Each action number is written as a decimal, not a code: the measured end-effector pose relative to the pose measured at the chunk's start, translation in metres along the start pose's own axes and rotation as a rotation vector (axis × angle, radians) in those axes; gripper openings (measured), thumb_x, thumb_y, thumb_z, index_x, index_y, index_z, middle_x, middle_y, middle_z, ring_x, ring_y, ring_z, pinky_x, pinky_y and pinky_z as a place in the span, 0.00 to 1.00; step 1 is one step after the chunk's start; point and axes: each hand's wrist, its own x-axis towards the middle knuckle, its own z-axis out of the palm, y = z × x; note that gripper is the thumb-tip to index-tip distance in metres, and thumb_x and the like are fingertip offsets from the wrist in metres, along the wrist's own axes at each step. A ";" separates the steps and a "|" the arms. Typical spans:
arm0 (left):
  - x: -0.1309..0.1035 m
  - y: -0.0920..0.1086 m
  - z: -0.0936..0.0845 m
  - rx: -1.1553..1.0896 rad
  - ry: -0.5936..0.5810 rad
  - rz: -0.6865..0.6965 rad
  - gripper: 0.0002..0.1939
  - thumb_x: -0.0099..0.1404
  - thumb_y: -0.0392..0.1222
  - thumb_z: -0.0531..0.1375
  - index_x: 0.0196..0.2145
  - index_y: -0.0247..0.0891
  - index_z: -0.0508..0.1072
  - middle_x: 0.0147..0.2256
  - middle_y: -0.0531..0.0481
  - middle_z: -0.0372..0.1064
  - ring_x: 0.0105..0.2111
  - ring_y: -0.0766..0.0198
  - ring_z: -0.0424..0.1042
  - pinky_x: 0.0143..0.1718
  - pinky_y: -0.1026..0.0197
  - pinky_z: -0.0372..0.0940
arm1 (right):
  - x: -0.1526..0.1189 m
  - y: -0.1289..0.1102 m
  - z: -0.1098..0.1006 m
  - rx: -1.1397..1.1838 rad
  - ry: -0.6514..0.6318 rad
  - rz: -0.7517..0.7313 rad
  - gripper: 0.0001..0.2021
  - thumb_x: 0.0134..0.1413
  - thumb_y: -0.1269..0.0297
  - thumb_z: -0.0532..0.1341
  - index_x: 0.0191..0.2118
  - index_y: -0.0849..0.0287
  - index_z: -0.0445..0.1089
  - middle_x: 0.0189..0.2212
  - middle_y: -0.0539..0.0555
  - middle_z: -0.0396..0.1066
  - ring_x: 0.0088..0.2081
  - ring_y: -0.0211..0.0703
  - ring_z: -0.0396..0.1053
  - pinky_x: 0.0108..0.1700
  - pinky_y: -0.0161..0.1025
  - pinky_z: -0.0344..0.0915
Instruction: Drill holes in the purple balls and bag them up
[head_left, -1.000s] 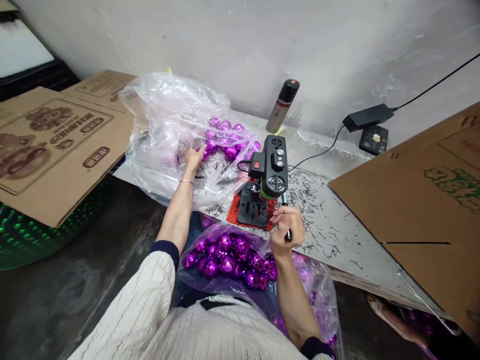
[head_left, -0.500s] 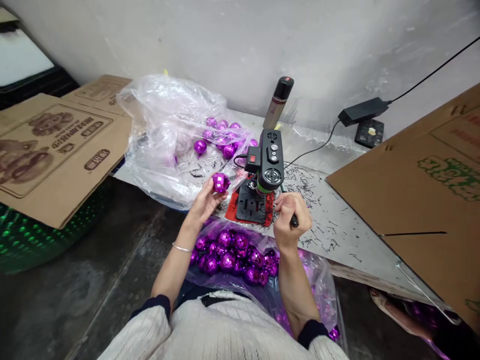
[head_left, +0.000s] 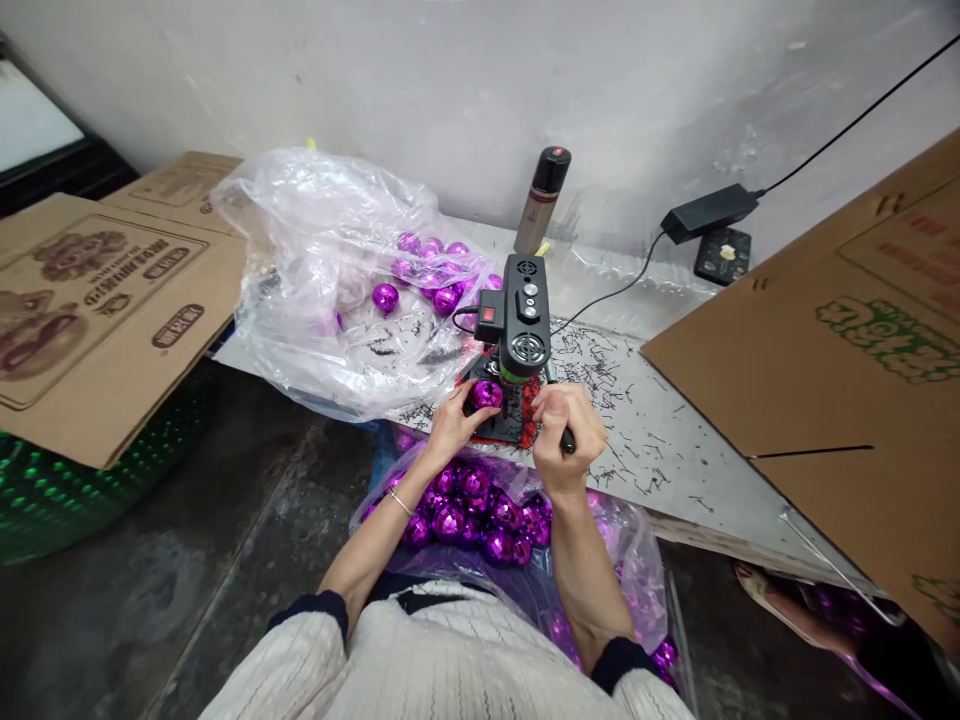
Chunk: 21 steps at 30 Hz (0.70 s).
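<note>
Just left of the press head, a left hand (head_left: 452, 425) is holding a purple mirror-faceted ball (head_left: 489, 394)

The left fingers are pinching the ball, the thumb lying along its near side and another fingertip touching its left. From the palm, the ball is pointing away and to the right. Being round, it is showing no clear long axis. It is appearing above the left part of the black base plate (head_left: 504, 430), slightly nearer the wearer than the head of the black lever press (head_left: 527, 310); whether it is touching the plate, I cannot tell.

The right hand (head_left: 568, 435) is standing on the press's other side, apart from the ball, its fingers curling around the lever handle (head_left: 569, 443). That handle is running from the press back toward the wearer.

Other purple balls (head_left: 475, 485) are lying in the wearer's lap, while more are resting in a clear plastic bag (head_left: 300, 250) on the tabletop (head_left: 637, 400).
</note>
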 end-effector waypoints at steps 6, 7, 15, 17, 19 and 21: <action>0.004 0.000 0.010 0.152 -0.036 0.240 0.30 0.64 0.54 0.67 0.58 0.38 0.70 0.54 0.37 0.72 0.56 0.47 0.72 0.58 0.44 0.68 | -0.001 0.000 0.000 0.014 -0.003 -0.006 0.13 0.65 0.74 0.52 0.29 0.56 0.63 0.25 0.50 0.67 0.29 0.38 0.67 0.33 0.38 0.62; 0.004 -0.001 0.012 0.154 -0.038 0.242 0.30 0.65 0.54 0.66 0.59 0.38 0.69 0.55 0.37 0.71 0.57 0.47 0.72 0.59 0.45 0.68 | -0.001 0.000 0.000 0.017 -0.005 -0.010 0.12 0.65 0.75 0.52 0.29 0.56 0.63 0.25 0.50 0.66 0.30 0.38 0.66 0.33 0.38 0.62; 0.006 -0.012 0.010 0.069 -0.101 0.294 0.32 0.65 0.54 0.66 0.62 0.39 0.67 0.57 0.37 0.68 0.60 0.49 0.69 0.62 0.47 0.65 | -0.004 0.001 0.000 0.034 -0.003 -0.016 0.12 0.64 0.76 0.53 0.29 0.56 0.62 0.26 0.50 0.67 0.30 0.37 0.66 0.33 0.38 0.62; 0.008 -0.017 0.013 0.040 -0.103 0.309 0.33 0.65 0.55 0.66 0.63 0.38 0.66 0.58 0.36 0.69 0.60 0.49 0.69 0.62 0.46 0.65 | -0.005 0.001 0.000 0.024 0.003 -0.015 0.12 0.65 0.75 0.53 0.29 0.56 0.62 0.26 0.50 0.67 0.30 0.37 0.66 0.33 0.38 0.62; 0.010 -0.021 0.017 0.022 -0.093 0.317 0.34 0.65 0.55 0.66 0.63 0.38 0.66 0.59 0.35 0.69 0.60 0.49 0.69 0.64 0.45 0.63 | -0.005 0.001 0.001 0.010 0.004 -0.011 0.12 0.65 0.75 0.52 0.29 0.56 0.63 0.26 0.50 0.67 0.29 0.37 0.67 0.33 0.38 0.62; 0.009 -0.024 0.021 0.025 -0.079 0.306 0.35 0.64 0.54 0.66 0.64 0.39 0.65 0.59 0.36 0.69 0.61 0.48 0.69 0.66 0.42 0.60 | -0.006 0.001 0.001 0.004 0.005 -0.008 0.12 0.64 0.74 0.53 0.29 0.56 0.63 0.26 0.50 0.68 0.29 0.38 0.67 0.32 0.38 0.63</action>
